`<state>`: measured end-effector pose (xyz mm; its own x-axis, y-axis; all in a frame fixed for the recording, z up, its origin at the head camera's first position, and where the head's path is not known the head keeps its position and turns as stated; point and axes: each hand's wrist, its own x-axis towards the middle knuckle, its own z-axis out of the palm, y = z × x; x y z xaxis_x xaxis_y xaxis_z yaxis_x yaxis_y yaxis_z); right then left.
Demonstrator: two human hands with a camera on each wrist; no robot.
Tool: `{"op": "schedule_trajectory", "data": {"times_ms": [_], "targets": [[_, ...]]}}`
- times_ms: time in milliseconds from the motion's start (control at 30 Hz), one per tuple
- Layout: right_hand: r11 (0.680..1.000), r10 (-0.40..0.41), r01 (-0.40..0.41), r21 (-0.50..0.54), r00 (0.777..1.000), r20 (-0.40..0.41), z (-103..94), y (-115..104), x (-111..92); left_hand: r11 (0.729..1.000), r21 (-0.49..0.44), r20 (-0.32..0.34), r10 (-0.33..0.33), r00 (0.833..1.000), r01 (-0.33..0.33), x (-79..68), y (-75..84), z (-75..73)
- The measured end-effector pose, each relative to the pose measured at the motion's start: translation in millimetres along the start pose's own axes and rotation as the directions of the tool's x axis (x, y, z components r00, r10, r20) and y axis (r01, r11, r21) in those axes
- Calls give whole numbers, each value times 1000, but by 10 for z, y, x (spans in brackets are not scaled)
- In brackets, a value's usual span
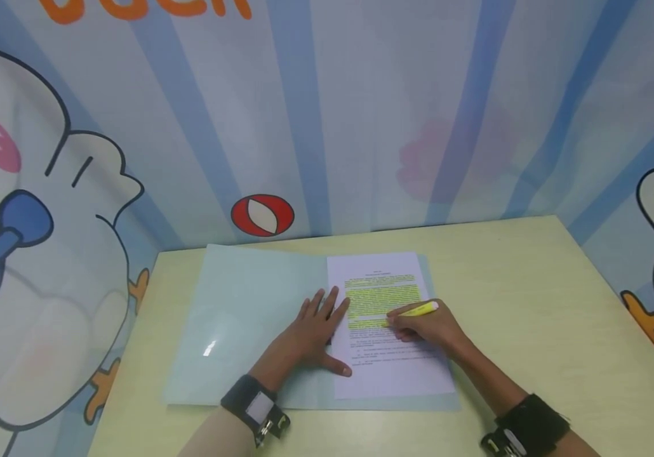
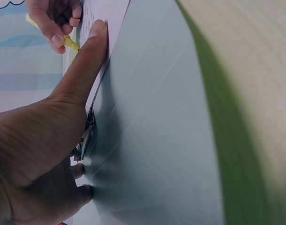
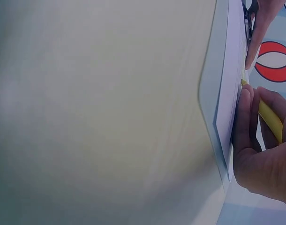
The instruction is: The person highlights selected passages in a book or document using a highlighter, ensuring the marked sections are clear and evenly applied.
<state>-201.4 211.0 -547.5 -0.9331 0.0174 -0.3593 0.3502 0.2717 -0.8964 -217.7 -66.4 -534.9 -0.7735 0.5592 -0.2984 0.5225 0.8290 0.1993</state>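
Note:
My right hand (image 1: 427, 325) pinches a yellow highlighter (image 1: 423, 308), its tip down on a line of text partway along a printed sheet (image 1: 392, 382). Bands of yellow marking cover the upper paragraphs; the lower lines are plain. The sheet lies on the right side of an opened pale blue folder (image 1: 247, 304). With fingers spread, my left hand (image 1: 311, 336) rests across the sheet's left edge and the folder's middle. Under that palm, a dark metal clip (image 2: 89, 119) shows in the left wrist view, partly hidden. The highlighter's tip (image 3: 244, 82) also shows in the right wrist view.
The folder lies flat on a light wooden table (image 1: 533, 304), whose surface extends to the right of it. Behind the table hangs a striped blue backdrop (image 1: 355, 127) with cartoon figures. Each wrist wears a black strap (image 1: 533, 424) with a small device.

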Motion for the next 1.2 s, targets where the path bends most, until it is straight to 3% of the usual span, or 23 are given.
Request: {"op": "schedule_trajectory", "data": {"times_ms": [1200], "targets": [[999,21,-22,31,1000,16,-158,39,7,1000,-21,4,-5,1000,5,22,-3,5]]}}
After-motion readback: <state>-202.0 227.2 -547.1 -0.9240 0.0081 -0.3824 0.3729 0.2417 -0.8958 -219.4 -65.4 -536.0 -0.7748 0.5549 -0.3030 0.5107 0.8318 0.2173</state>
